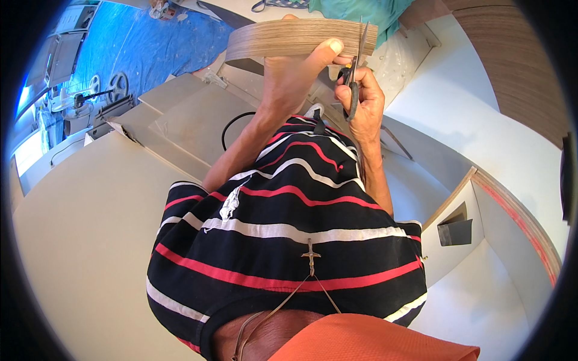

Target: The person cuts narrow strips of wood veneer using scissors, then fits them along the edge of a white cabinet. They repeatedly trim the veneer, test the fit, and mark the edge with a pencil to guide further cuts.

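Note:
My left hand [289, 81] grips a long strip of wood-grain banding [271, 36], thumb across its front and fingers behind it; the strip curls down at its left end. My right hand [367, 102] is closed on black-handled scissors [351, 96], their blades upright and crossing the strip near its right end. Both hands are raised in front of my striped shirt, over pale panels. Whether the blades have cut into the strip, I cannot tell.
Pale boards [90, 198] lie at left, beside machinery with handwheels [117, 87]. A blue tarp [156, 48] is behind. Teal cloth [349, 9] sits beyond the strip. At right stand a white cabinet box [500, 259] and a brown wood-grain panel [506, 54].

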A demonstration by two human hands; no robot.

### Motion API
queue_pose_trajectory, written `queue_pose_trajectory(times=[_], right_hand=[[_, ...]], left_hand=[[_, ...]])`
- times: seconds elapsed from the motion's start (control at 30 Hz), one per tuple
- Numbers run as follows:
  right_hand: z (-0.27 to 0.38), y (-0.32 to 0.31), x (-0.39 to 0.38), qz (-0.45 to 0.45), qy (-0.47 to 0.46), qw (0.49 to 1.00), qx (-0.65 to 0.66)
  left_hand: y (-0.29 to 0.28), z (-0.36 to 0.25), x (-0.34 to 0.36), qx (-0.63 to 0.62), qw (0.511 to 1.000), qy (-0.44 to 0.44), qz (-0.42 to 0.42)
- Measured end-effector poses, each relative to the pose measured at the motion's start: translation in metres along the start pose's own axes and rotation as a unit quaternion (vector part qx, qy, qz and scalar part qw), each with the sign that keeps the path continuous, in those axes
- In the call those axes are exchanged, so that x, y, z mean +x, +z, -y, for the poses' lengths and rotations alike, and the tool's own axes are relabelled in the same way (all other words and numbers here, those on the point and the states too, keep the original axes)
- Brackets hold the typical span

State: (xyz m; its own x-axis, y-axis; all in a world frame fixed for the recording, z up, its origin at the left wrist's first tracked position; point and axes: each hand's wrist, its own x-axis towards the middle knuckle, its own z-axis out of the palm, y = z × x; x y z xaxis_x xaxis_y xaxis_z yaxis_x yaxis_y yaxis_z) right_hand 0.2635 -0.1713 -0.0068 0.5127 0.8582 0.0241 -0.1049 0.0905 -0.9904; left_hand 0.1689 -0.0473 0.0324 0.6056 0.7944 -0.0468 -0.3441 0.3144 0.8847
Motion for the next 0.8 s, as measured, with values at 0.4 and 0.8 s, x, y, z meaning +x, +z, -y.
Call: queue_pose_trajectory(times=[0.4,0.8], right_hand=[[0.004,0.003,0.003,0.003,0.019,1.000,-0.001],[0.000,-0.067,-0.004,0.160,0.174,0.969,0.072]], left_hand=[[-0.001,0.006,0.001,-0.041,0.999,0.014,-0.010],[-0.032,-0.001,0.015,-0.008,0.999,0.006,0.041]])
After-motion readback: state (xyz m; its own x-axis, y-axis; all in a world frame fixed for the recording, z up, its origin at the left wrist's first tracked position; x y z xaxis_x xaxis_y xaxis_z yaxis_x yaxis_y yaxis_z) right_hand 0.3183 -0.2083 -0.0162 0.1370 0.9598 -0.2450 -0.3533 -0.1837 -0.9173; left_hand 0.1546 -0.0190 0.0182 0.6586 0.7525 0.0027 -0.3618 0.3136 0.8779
